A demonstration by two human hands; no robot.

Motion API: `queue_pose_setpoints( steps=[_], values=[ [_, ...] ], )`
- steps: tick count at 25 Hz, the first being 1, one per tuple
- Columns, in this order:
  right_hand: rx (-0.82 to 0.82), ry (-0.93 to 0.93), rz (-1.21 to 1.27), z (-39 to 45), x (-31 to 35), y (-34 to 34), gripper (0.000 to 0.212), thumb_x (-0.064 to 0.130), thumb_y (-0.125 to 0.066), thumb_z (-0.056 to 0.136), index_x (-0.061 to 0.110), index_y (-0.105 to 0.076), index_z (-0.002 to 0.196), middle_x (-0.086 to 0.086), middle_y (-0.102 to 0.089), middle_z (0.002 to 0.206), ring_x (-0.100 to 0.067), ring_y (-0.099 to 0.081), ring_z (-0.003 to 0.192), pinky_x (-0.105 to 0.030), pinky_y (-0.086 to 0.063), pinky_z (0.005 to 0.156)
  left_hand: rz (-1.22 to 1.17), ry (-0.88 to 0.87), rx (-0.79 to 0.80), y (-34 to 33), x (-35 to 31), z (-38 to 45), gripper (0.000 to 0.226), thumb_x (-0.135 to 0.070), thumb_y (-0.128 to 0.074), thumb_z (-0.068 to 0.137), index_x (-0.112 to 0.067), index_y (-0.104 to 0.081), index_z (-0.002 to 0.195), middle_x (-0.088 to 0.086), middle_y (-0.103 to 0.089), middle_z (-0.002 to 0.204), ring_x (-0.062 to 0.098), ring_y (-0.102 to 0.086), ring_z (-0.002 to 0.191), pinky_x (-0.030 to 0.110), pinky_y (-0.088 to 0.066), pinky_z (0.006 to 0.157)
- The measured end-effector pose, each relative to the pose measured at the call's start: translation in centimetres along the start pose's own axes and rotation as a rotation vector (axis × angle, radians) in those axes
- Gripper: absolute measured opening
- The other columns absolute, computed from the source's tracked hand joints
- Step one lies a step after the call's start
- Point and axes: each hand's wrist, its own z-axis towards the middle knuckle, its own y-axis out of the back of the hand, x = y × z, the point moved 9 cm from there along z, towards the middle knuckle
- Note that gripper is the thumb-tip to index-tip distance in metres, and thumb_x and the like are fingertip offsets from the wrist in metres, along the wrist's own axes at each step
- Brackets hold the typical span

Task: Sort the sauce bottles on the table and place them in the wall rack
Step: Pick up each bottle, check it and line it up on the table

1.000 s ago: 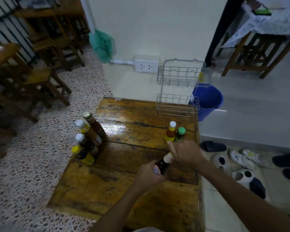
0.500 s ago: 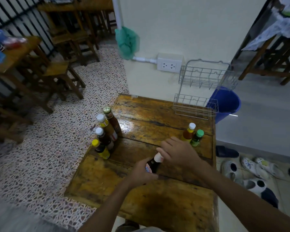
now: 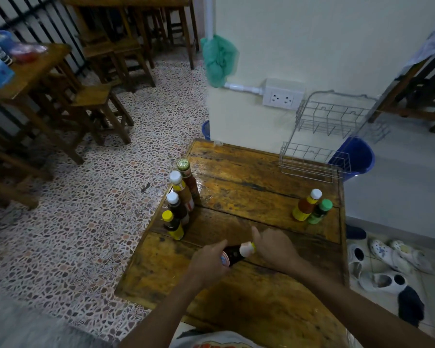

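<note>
Worn wooden worktop [image 3: 249, 187], glossy where varnish catches light; thin bare metal wire wall rack [image 3: 322, 136]; smooth plastic bottle caps [image 3: 175, 176]; speckled stone-chip floor [image 3: 98, 209]

I note a cream wall [image 3: 324, 46] far centre with a socket [image 3: 281, 98], speckled terrazzo floor [image 3: 86, 209] left, wooden stools [image 3: 96, 101] far left, dim light.

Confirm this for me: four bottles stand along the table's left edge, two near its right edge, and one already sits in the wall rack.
Not quite. The head view shows the wall rack holding no bottles on either shelf. The seventh, a dark bottle, is in the grip of the left hand, the right hand at its cap. The four bottles on the left and two bottles on the right are correct.
</note>
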Motion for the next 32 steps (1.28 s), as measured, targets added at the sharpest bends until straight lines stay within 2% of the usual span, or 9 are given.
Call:
queue_pose_setpoints(
  steps=[3, 6, 8, 11, 15, 17, 23, 28, 32],
  values=[
    [-0.419, 0.105, 0.084, -0.7, 2.2, 6.1, 0.042, 0.042, -0.034, 0.104, 0.015, -0.065, 0.101, -0.002, -0.063, 0.072, -0.015, -0.043, 0.053, -0.022, -0.016, 0.044, -0.535, -0.059, 0.216, -0.3, 1.5, 0.7, 0.077, -0.028, -0.083, 0.08, -0.023, -0.048, 0.148, -0.002, -0.06, 0.136, 0.017, -0.062, 0.115, 0.034, -0.057, 0.086],
    [-0.496, 0.114, 0.111, -0.3, 2.0, 8.3, 0.042, 0.041, -0.034, 0.105, 0.02, -0.057, 0.077, 0.002, -0.054, 0.06, -0.014, -0.042, 0.048, -0.027, -0.024, 0.041, -0.542, -0.06, 0.282, 0.5, 2.2, 1.3, 0.085, -0.03, -0.082, 0.078, -0.025, -0.043, 0.153, 0.003, -0.059, 0.135, 0.018, -0.063, 0.106, 0.02, -0.052, 0.069],
    [-0.413, -0.018, 0.224, 1.0, 1.4, 7.3, 0.049, 0.04, -0.024, 0.105, 0.018, -0.053, 0.073, 0.001, -0.046, 0.055, -0.014, -0.035, 0.043, -0.027, -0.025, 0.044, -0.43, -0.036, 0.247, 1.0, 3.4, 1.7, 0.088, -0.038, -0.081, 0.076, -0.026, -0.041, 0.153, 0.005, -0.058, 0.136, 0.022, -0.064, 0.106, 0.017, -0.049, 0.064],
    [-0.202, -0.147, 0.201, 2.6, 2.0, 4.1, 0.037, 0.026, -0.03, 0.106, 0.011, -0.06, 0.089, -0.007, -0.05, 0.067, -0.027, -0.055, 0.06, -0.033, -0.042, 0.059, -0.21, -0.026, 0.198, 1.0, 5.2, 1.4, 0.088, -0.052, -0.075, 0.074, -0.028, -0.042, 0.152, 0.004, -0.062, 0.136, 0.023, -0.065, 0.111, 0.031, -0.057, 0.077],
    [0.363, -0.111, 0.154, 2.7, 5.5, -2.6, 0.022, 0.006, -0.042, 0.104, -0.003, -0.063, 0.106, -0.017, -0.064, 0.086, -0.024, -0.046, 0.059, -0.037, -0.04, 0.06, 0.12, -0.058, 0.082, 0.5, 6.5, -0.9, 0.087, -0.043, -0.077, 0.082, -0.023, -0.036, 0.157, 0.003, -0.056, 0.147, 0.026, -0.059, 0.126, 0.037, -0.052, 0.095],
    [0.405, -0.124, 0.25, 3.2, 7.6, -2.8, 0.03, 0.01, -0.041, 0.106, -0.006, -0.062, 0.121, -0.018, -0.068, 0.097, -0.03, -0.057, 0.073, -0.04, -0.044, 0.065, 0.059, -0.044, 0.023, 0.3, 7.8, -2.4, 0.081, -0.038, -0.078, 0.085, -0.019, -0.04, 0.154, 0.002, -0.056, 0.147, 0.024, -0.058, 0.129, 0.036, -0.051, 0.099],
    [-0.056, -0.108, 0.605, 6.2, 16.5, 4.4, 0.032, 0.037, -0.055, 0.1, 0.009, -0.054, 0.114, -0.014, -0.067, 0.103, -0.036, -0.065, 0.091, -0.035, -0.04, 0.062, -0.48, 0.124, -0.313, 5.1, 13.6, -3.6, 0.054, -0.045, -0.068, 0.075, -0.019, -0.064, 0.122, -0.001, -0.075, 0.109, 0.022, -0.07, 0.098, 0.044, -0.057, 0.075],
    [-0.18, -0.045, 0.625, 6.5, 17.8, 4.0, 0.033, 0.046, -0.059, 0.095, 0.02, -0.053, 0.115, -0.006, -0.06, 0.102, -0.031, -0.06, 0.089, -0.045, -0.05, 0.069, -0.632, 0.095, -0.369, 4.2, 16.2, -3.0, 0.038, -0.039, -0.069, 0.084, -0.026, -0.065, 0.119, -0.004, -0.073, 0.108, 0.018, -0.07, 0.098, 0.054, -0.057, 0.078],
    [-0.252, -0.057, 0.627, 6.7, 17.4, 3.6, 0.03, 0.045, -0.06, 0.093, 0.023, -0.055, 0.113, -0.004, -0.054, 0.097, -0.03, -0.058, 0.085, -0.04, -0.043, 0.061, -0.628, 0.173, -0.403, 4.5, 15.2, -3.0, 0.018, -0.029, -0.067, 0.088, -0.022, -0.068, 0.105, -0.006, -0.072, 0.092, 0.009, -0.069, 0.084, 0.024, -0.054, 0.062]
  ],
)
